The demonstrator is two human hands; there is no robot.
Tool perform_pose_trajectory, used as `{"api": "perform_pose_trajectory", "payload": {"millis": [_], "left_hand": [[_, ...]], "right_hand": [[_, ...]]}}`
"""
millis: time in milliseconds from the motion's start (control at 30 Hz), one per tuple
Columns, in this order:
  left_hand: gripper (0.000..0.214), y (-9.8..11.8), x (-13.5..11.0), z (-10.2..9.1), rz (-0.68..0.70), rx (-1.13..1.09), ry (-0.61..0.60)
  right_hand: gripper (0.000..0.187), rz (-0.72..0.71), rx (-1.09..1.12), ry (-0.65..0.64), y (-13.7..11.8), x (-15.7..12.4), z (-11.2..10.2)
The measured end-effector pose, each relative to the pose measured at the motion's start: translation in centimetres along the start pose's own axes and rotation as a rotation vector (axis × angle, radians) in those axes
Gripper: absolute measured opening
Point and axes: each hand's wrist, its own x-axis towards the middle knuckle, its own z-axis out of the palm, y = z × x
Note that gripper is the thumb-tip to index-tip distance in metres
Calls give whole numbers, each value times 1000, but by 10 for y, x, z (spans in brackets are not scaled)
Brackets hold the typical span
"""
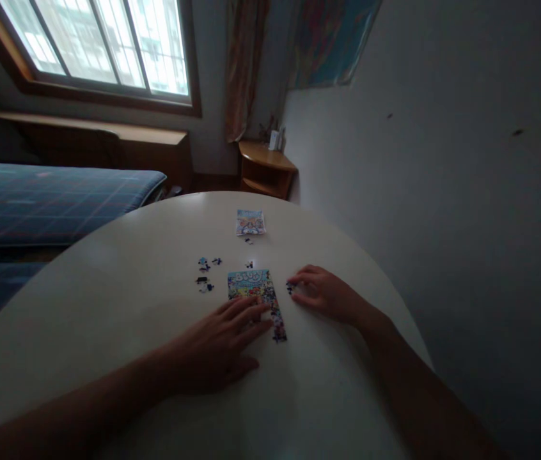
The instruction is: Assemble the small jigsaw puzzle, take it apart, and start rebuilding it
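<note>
Left hand (225, 338) palm down beside the grip, fingers (250, 313) extended, right hand (328, 294) loosely pinched, 2 bare forearms (131, 380) behind

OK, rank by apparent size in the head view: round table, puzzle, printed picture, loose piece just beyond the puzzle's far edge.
1. Round table
2. Puzzle, partly covered by the left hand
3. Printed picture
4. Loose piece

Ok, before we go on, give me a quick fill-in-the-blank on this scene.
1. The ____ hand lies across the jigsaw puzzle.
2. The other hand has its fingertips at a jigsaw piece on the puzzle's ____ side.
3. The cluster of loose pieces lies to the puzzle's ____.
4. The table is ____ in colour.
Missing words: left; right; left; white.
</note>
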Motion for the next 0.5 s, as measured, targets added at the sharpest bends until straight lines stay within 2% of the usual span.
{"api": "perform_pose_trajectory", "payload": {"millis": [100, 233, 500], "left_hand": [[55, -18, -3, 5, -93, 42, 36], [57, -35, -3, 5, -107, 26, 35], [55, -42, 0, 2, -108, -5, 10]], "right_hand": [[25, 22, 17, -15, 2, 1, 2], [22, 44, 5, 7, 4, 3, 4], [22, 19, -65, 94, 2, 7, 12]]}}
